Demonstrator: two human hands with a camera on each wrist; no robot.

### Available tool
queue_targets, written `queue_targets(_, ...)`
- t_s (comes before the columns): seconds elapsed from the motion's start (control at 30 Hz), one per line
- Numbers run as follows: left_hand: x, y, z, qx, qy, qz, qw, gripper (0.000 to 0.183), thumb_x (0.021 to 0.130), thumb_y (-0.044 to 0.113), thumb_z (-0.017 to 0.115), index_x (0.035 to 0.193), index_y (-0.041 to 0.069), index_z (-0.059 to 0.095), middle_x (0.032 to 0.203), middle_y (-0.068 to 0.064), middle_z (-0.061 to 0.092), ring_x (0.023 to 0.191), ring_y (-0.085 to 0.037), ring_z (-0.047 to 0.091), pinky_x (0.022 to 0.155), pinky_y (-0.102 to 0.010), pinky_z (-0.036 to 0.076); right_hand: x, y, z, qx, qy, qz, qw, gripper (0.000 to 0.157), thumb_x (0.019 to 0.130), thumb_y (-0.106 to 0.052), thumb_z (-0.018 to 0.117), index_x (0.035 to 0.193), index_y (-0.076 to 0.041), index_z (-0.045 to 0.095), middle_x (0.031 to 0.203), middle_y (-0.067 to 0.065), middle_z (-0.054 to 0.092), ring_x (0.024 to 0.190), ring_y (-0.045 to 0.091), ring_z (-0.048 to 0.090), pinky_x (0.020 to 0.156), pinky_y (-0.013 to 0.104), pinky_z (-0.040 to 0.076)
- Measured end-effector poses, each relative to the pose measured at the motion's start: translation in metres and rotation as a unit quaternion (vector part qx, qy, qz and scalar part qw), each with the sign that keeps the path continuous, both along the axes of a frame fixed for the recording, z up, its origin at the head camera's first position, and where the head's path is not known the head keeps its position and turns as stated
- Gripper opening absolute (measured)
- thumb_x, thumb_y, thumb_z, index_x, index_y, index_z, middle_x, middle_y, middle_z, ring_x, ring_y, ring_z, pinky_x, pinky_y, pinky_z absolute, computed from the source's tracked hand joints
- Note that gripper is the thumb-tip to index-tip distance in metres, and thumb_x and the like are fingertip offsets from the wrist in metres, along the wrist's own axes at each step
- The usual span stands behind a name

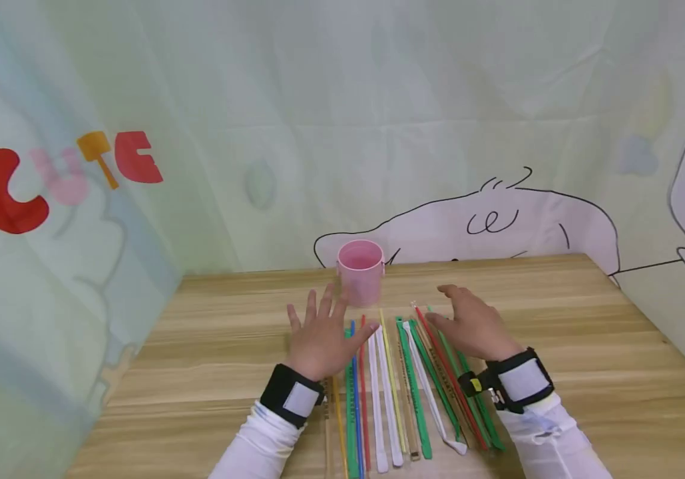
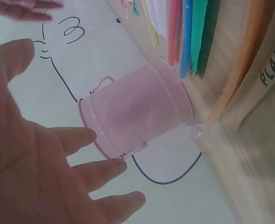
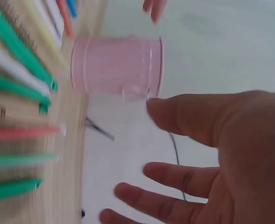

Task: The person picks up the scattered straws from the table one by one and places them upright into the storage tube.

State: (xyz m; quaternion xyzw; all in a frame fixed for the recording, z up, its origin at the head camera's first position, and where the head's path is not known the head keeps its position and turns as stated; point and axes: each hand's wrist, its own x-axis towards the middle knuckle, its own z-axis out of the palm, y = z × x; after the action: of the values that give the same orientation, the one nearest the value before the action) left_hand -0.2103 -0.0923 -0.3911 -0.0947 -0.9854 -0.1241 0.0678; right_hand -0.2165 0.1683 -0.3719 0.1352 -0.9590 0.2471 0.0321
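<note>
left hand (image 1: 324, 342) and right hand (image 1: 475, 324) both have fingers apart, nothing held, so imo go in soft and pinch the straws (image 1: 415, 398) near one end, laid side by side on the counter (image 1: 210, 352) around six o'clock from the pink bucket (image 1: 360, 276).

A: Here's your tabletop (image 1: 210, 346), pale and wood-grained, and a pink bucket (image 1: 361, 283) stands upright near the far edge!

B: Closer to you, a row of slim sticks (image 1: 378, 406): green, blue, red, white, yellow, brown!

A: Nearly straight on your left...

B: ...and slanting on your right!
</note>
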Motion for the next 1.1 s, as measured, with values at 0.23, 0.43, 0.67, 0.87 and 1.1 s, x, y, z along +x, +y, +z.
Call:
queue_targets(0.23, -0.002, 0.001, -0.001, 0.007, -0.014, 0.005, 0.9999, 0.084, 0.089, 0.074, 0.038, 0.152, 0.020, 0.029, 0.156, -0.015, 0.024, 0.138, -0.043, 0.010, 0.105, -0.077, 0.006, -0.007, 0.032, -0.004, 0.004, -0.114, -0.028, 0.993, 0.035, 0.091, -0.026, 0.062, 0.108, 0.005, 0.062, 0.097, 0.020, 0.066, 0.076, 0.025, 0.059, 0.059, 0.038, 0.052)
queue_targets(0.43, -0.002, 0.001, 0.001, 0.009, -0.020, 0.006, 0.9998, 0.084, 0.089, 0.074, 0.039, 0.151, 0.019, 0.032, 0.155, -0.016, 0.027, 0.137, -0.044, 0.013, 0.104, -0.077, 0.006, -0.010, 0.037, -0.016, 0.014, -0.150, -0.036, 0.988, 0.038, 0.083, -0.018, 0.065, 0.051, -0.014, 0.046, 0.048, -0.006, 0.036, 0.041, 0.010, 0.033, 0.040, 0.024, 0.025)
queue_targets(0.67, -0.002, 0.000, 0.001, 0.005, -0.019, 0.002, 0.9998, 0.083, 0.089, 0.073, 0.039, 0.150, 0.018, 0.033, 0.154, -0.017, 0.028, 0.137, -0.044, 0.015, 0.104, -0.078, 0.008, -0.013, 0.036, -0.027, 0.032, -0.174, -0.049, 0.983, 0.043, 0.075, -0.020, 0.068, 0.047, -0.019, 0.036, 0.046, -0.009, 0.029, 0.041, 0.009, 0.025, 0.039, 0.023, 0.020)
queue_targets(0.87, -0.003, 0.000, 0.001, 0.014, -0.021, -0.002, 0.9997, 0.084, 0.089, 0.075, 0.038, 0.151, 0.018, 0.032, 0.153, -0.017, 0.029, 0.136, -0.045, 0.016, 0.103, -0.078, 0.006, -0.013, 0.034, -0.030, 0.045, -0.188, -0.069, 0.979, 0.040, 0.072, -0.018, 0.071, 0.047, -0.017, 0.039, 0.046, -0.007, 0.031, 0.041, 0.009, 0.027, 0.039, 0.023, 0.021)
queue_targets(1.1, -0.004, -0.005, -0.001, 0.036, -0.026, 0.004, 0.9990, 0.084, 0.087, 0.075, 0.040, 0.148, 0.017, 0.037, 0.152, -0.016, 0.033, 0.135, -0.043, 0.021, 0.103, -0.078, 0.009, -0.013, 0.030, -0.032, 0.043, -0.182, -0.065, 0.980, 0.042, 0.074, -0.016, 0.068, 0.046, -0.017, 0.038, 0.045, -0.008, 0.031, 0.040, 0.008, 0.028, 0.039, 0.021, 0.023)
